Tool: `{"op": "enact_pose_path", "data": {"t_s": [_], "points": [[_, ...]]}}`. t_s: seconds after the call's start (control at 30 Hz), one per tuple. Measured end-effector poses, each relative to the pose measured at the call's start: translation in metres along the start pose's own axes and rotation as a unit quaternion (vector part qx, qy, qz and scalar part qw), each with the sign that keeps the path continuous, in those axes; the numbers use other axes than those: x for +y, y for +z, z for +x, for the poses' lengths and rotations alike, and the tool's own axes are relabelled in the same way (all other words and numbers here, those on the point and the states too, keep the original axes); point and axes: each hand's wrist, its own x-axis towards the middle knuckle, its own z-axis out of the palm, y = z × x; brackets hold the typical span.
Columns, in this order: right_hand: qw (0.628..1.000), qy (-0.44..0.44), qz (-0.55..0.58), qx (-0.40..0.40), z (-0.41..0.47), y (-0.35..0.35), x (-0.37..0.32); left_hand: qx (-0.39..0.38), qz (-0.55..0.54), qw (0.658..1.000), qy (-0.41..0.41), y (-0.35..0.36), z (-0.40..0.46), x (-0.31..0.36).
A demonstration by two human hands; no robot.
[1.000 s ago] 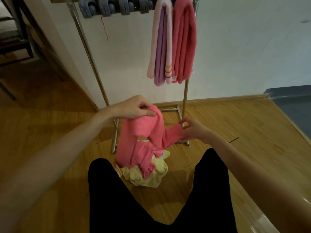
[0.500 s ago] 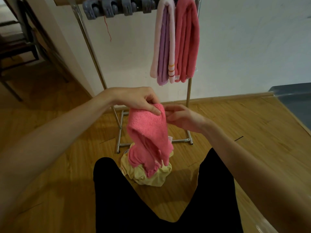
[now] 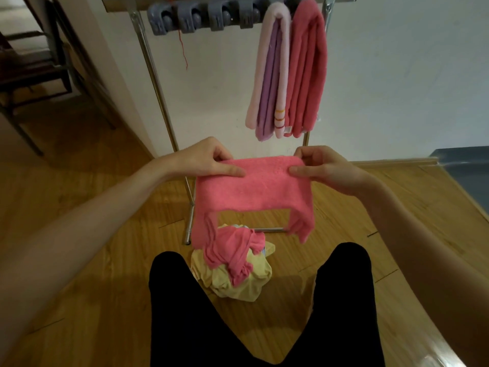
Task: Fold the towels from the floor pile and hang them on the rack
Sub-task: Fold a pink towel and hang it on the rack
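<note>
pink towel (image 3: pixel 251 189) is pinched at its top corners by left hand (image 3: pixel 209 161) and right hand (image 3: pixel 321 166), held spread above the floor pile (image 3: pixel 235 271), lower end trailing onto it; folding step judged just begun; next the edges are to be brought together, then hung on the rack (image 3: pixel 156 83) beside two hung towels (image 3: pixel 288 70)

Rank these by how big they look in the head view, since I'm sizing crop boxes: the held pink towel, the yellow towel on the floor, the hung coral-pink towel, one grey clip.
1. Held pink towel, though it is nearest the camera.
2-3. Hung coral-pink towel and yellow towel look alike; unranked.
4. Grey clip, clearly smallest.
</note>
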Motion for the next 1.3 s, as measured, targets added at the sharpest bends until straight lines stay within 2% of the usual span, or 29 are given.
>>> {"op": "enact_pose_path", "data": {"t_s": [0.1, 0.17, 0.2, 0.3, 0.43, 0.53, 0.6, 0.63, 0.73, 0.87, 1.07, 1.3], "points": [[0.996, 0.035, 0.02, 0.086, 0.002, -0.01, 0.004, 0.028, -0.06, 0.998, 0.004, -0.011, -0.012, -0.01], [0.99, 0.023, -0.008, 0.139, 0.009, -0.013, 0.003, 0.027, -0.103, 0.994, 0.013, -0.02, -0.016, -0.009], [0.987, 0.003, -0.04, 0.156, 0.013, -0.014, 0.0, 0.026, -0.088, 0.996, 0.021, -0.024, -0.015, -0.008], [0.967, -0.088, -0.183, 0.151, 0.03, -0.017, -0.019, 0.008, 0.058, 0.997, 0.048, -0.039, -0.002, -0.007], [0.882, -0.182, -0.419, 0.117, 0.058, -0.02, -0.047, 0.027, 0.214, 0.976, 0.035, -0.06, 0.023, -0.006], [0.78, -0.189, -0.592, 0.076, 0.08, -0.018, -0.062, 0.074, 0.304, 0.949, 0.046, -0.079, 0.041, -0.001], [0.742, -0.179, -0.641, 0.081, 0.097, -0.018, -0.073, 0.089, 0.332, 0.938, 0.041, -0.095, 0.05, 0.001], [0.742, -0.172, -0.641, 0.093, 0.107, -0.019, -0.08, 0.095, 0.342, 0.934, 0.037, -0.105, 0.055, 0.001], [0.774, -0.161, -0.595, 0.144, 0.139, -0.027, -0.106, 0.129, 0.374, 0.918, 0.028, -0.134, 0.068, 0.004], [0.797, -0.171, -0.536, 0.219, 0.175, -0.037, -0.143, 0.214, 0.384, 0.897, 0.036, -0.176, 0.09, 0.005], [0.782, -0.163, -0.496, 0.34, 0.227, -0.045, -0.18, 0.324, 0.412, 0.848, 0.082, -0.215, 0.132, 0.005], [0.726, -0.112, -0.52, 0.435, 0.256, -0.047, -0.171, 0.355, 0.425, 0.826, 0.107, -0.229, 0.166, 0.003]]}}
